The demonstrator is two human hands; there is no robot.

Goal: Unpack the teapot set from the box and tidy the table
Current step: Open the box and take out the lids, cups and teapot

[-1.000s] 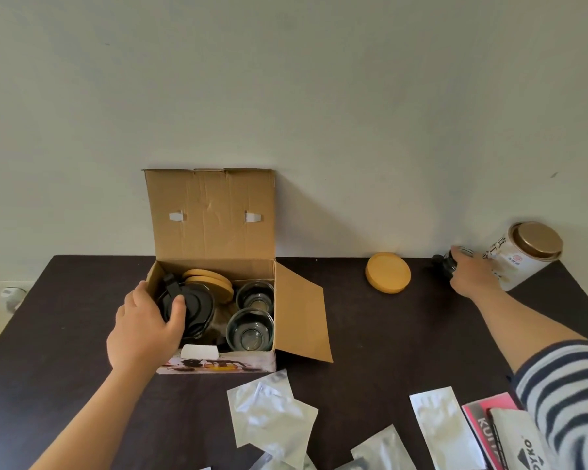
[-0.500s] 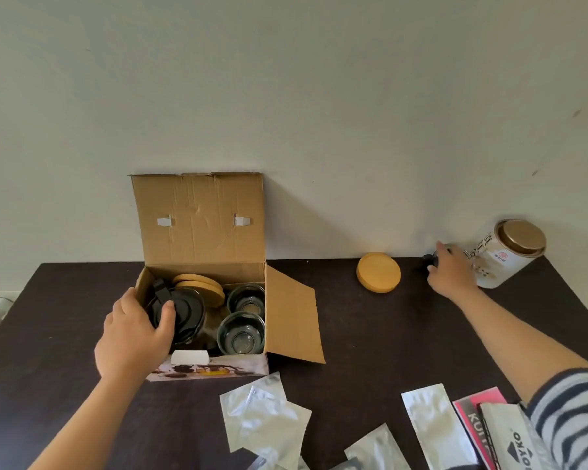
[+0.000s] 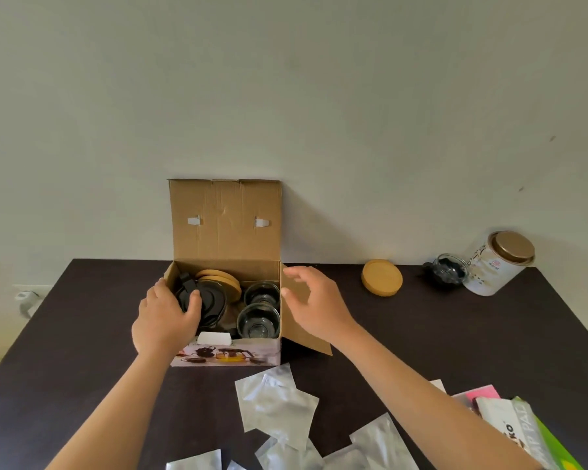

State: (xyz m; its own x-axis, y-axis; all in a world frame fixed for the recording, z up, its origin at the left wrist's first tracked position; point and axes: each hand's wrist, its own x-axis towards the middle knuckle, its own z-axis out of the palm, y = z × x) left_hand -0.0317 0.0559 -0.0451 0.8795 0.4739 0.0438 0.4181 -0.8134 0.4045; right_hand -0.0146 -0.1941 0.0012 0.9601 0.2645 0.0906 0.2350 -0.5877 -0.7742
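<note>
An open cardboard box (image 3: 226,218) stands on the dark table (image 3: 455,334) with its lid up against the wall. Inside lie a black-lidded teapot (image 3: 211,298), round wooden coasters (image 3: 223,279) and two glass cups (image 3: 258,320). My left hand (image 3: 165,318) reaches into the box's left side and grips the teapot lid. My right hand (image 3: 314,305) hovers over the box's right flap with spread, relaxed fingers, holding nothing. A glass cup on a black saucer (image 3: 447,271) and a wooden coaster (image 3: 382,278) sit on the table at the right.
A white tin with a gold lid (image 3: 498,262) lies tilted at the far right. Several silver foil pouches (image 3: 275,401) are scattered in front of the box. Packets and a pink pad (image 3: 496,418) sit at the lower right.
My right hand left the glass cup beside the tin and swung left to the box's right flap. My left hand stays on the teapot lid.
</note>
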